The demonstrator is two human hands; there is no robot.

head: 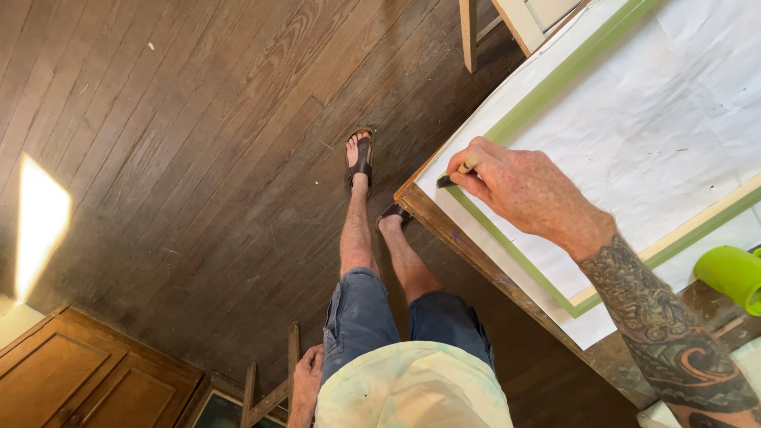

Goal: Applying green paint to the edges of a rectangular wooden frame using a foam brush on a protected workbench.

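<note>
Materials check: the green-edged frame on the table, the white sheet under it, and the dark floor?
Green-edged flat frame: looks like painted wood, matte green on the face, a pale unpainted strip along one inner edge. White sheet: probably paper, since it shows creases and wrinkles. Dark plank floor: wood, with visible grain and board seams, worn finish. The right hand holds a small brush at the frame's corner.

Dark worn wood plank floor (198, 119). Bright sunlight patch (40, 222) at left. Wooden panelled cabinet (71, 372) bottom left. Pale wooden furniture leg (468, 32) at top. Worktable (476, 254) edge right.
</note>
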